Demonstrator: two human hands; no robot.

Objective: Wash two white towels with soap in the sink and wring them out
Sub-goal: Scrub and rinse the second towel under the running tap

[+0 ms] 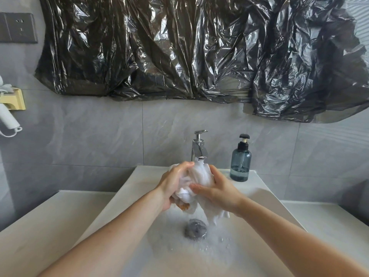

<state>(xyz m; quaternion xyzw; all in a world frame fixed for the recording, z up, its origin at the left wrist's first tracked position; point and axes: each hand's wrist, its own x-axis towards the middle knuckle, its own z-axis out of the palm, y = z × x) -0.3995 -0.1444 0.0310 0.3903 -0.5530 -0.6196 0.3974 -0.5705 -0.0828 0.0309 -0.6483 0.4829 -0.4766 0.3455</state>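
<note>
White towel (199, 177), bunched and wet, held up over the sink (139, 182) just under the faucet (198, 146) spout. Left hand (175, 180) wrapped round the left side of the bundle, fingers curled over the top, wrist bent, forearm reaching in from the near left. Right hand (216, 188) clasping the right side, fingers laid across the front of the cloth and thumb up behind it, forearm coming in from the near right. Both hands gripping the same towel, pressed close together. Loose end of cloth hanging down below the right hand toward the basin. Small orange-brown patch showing at the lower edge of the bundle, under the left hand; cannot tell what it is. Below, foamy water spread over the basin floor around the drain (195, 228). On the far right rim, a blue pump bottle (240, 160) with black top, just right of the faucet. On the grey tiled wall above, crumpled black plastic sheeting (189, 47). Far left, a wall socket (18, 28) and a white hair dryer (8, 116) in a yellow holder.
</note>
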